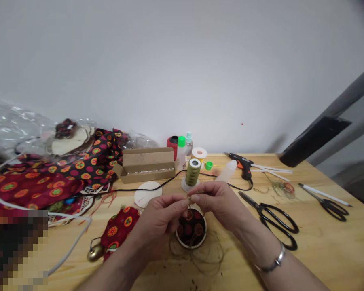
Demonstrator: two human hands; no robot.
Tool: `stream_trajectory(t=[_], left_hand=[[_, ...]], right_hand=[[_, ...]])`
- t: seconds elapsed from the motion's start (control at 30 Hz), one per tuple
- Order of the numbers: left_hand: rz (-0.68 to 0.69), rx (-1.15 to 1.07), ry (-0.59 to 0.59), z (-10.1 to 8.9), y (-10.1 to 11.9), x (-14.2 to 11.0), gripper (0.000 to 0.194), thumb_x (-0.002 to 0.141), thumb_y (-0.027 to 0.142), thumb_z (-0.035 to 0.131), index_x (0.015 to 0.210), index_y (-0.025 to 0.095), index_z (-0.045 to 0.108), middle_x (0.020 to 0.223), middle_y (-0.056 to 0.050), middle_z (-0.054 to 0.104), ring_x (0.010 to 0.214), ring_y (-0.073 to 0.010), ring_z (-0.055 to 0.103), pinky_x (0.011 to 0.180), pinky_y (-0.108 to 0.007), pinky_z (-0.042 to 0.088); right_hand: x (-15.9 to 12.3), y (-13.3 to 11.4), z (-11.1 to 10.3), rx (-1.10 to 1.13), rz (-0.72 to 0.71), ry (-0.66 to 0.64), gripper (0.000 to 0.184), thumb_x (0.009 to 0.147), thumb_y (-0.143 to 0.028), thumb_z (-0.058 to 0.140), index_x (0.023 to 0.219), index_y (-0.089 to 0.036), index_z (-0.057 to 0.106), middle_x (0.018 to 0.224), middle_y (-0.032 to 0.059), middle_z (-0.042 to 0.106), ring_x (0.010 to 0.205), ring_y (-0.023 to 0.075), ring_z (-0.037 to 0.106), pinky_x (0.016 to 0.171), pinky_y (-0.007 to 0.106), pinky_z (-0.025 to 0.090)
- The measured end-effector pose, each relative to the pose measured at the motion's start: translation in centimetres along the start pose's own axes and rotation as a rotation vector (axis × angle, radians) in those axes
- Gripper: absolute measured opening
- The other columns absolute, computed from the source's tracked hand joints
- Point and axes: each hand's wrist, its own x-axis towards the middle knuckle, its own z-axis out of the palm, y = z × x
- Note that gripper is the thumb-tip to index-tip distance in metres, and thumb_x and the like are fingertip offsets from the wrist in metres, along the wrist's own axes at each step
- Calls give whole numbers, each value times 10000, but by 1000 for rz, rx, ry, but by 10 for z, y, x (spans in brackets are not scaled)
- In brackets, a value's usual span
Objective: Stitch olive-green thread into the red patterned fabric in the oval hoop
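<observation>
Fingertips of my left hand (166, 212) and my right hand (220, 202) meet in a pinch on a thin olive thread, just above a round piece covered in dark patterned fabric (191, 232) with a pale rim. Loops of the olive thread (214, 258) lie over and around this round piece on the table. Behind my fingers stands a spool of olive thread (193, 175). To the left of my left hand lies red patterned fabric (119, 227) with a brass bell (95, 254) at its edge. Whether a needle is between my fingers is too small to tell.
Black-handled scissors (273, 216) lie right of my hand, smaller scissors (329, 204) and a pencil (327, 195) further right. A glue gun (242, 163), a bottle with a green cap (181, 151) and an open cardboard box (147, 165) stand behind. Patterned cloth (87, 165) is heaped left.
</observation>
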Motion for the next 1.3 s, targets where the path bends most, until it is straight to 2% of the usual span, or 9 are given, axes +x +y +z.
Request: stream_trajectory(t=[0.2,0.5,0.7,0.9,1.0,1.13,1.3], left_hand=[[-8,63,37,1,-2,1,159,681,292,667,710,136,683,503,44,495,363,-16,248,370,-199,105],[22,148,6,2,-4,-1,162,721,297,633,751,145,680,531,38,491,394,-28,261,388,-199,134],[23,181,9,2,-2,-1,145,708,282,646,757,154,692,515,44,497,395,-26,283,383,-184,149],[10,137,25,5,0,-1,100,675,237,666,713,153,706,550,15,571,455,-54,420,426,-175,268],[14,144,66,4,-1,0,124,672,266,668,713,155,705,523,27,563,389,-33,347,382,-178,208],[29,79,175,4,1,0,161,653,296,677,720,152,702,520,29,575,349,-18,280,350,-179,153],[74,-5,291,3,4,2,138,650,265,678,643,129,657,549,35,571,342,2,231,336,-164,136]], right_hand=[[-1,-3,4,-87,-68,82,83,606,-215,707,636,-139,688,547,-19,575,486,64,430,484,207,348],[-2,-4,5,-106,-65,73,173,595,-295,726,618,-135,665,542,-17,566,500,77,454,490,209,370],[-2,-2,4,-122,-58,78,144,622,-259,704,631,-121,662,531,-14,557,491,73,453,486,210,356],[-2,1,5,-153,-86,74,115,641,-242,682,619,-130,665,543,-11,564,511,79,457,502,220,360],[0,2,6,-161,-88,106,103,638,-243,681,658,-143,669,567,-16,572,513,78,457,502,216,369],[2,4,6,-197,-70,158,214,597,-278,715,762,-152,663,670,7,623,552,97,499,525,230,403],[-1,6,8,-422,-118,134,186,707,-317,622,682,-140,670,572,15,584,518,107,473,493,236,369]])
